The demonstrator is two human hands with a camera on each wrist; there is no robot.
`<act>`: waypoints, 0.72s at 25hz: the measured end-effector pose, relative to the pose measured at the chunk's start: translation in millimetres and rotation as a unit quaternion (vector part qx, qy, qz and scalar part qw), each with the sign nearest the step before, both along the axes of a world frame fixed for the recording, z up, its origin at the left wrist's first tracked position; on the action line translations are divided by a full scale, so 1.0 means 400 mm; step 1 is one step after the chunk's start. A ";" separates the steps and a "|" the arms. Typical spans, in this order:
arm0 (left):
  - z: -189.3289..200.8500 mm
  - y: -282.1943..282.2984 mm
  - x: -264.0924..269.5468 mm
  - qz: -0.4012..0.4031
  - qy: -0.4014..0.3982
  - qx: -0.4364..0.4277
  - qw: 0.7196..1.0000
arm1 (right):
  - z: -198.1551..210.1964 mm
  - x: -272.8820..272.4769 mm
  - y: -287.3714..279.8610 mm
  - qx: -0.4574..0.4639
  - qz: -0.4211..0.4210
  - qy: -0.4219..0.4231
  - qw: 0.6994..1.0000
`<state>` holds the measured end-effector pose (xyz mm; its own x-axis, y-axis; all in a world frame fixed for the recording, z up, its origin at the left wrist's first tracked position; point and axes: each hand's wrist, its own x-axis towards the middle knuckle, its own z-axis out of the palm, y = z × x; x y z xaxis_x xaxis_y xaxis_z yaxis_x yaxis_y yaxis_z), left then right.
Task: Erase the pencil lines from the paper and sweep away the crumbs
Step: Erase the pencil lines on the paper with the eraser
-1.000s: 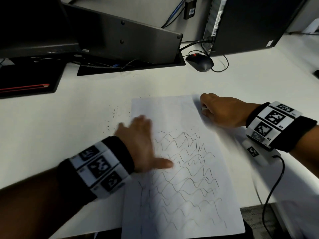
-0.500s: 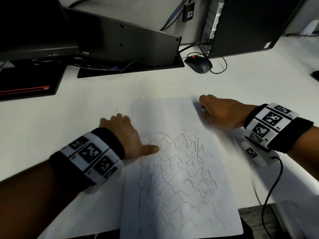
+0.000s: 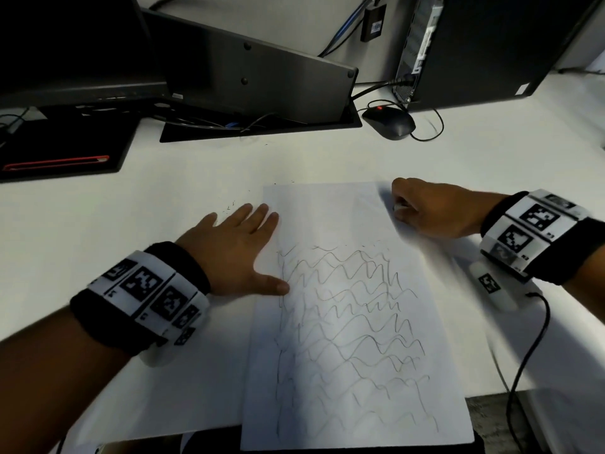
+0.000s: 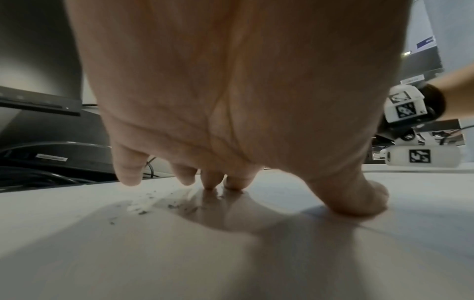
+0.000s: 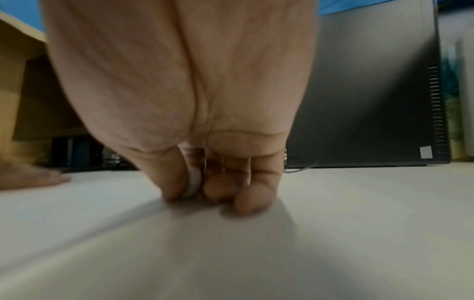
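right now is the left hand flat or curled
Flat: the left hand lies spread with straight fingers across the left edge of the white pencil-lined paper sheet, holding nothing.

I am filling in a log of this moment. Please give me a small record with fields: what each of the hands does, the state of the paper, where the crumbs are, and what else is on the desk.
left hand: flat, fingers straight, resting across the left edge of the paper
right hand: pinches a small white eraser at the paper's far right corner
paper: far part blank; wavy pencil lines fill the rest
crumbs: on the desk by the left fingertips, off the paper
behind: black mouse, computer tower
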<state>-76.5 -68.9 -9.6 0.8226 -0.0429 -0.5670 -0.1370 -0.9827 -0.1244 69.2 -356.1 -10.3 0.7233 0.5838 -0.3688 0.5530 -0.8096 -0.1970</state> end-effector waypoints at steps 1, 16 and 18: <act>-0.005 -0.006 0.002 0.001 -0.004 -0.014 1.000 | 0.021 0.008 0.009 -0.004 0.009 -0.001 1.000; -0.029 -0.076 0.085 0.009 -0.040 -0.123 0.992 | 0.013 -0.076 0.232 0.160 0.163 -0.041 0.973; -0.030 -0.076 0.087 -0.001 -0.036 -0.117 0.992 | 0.011 -0.095 0.230 0.148 0.199 -0.051 0.967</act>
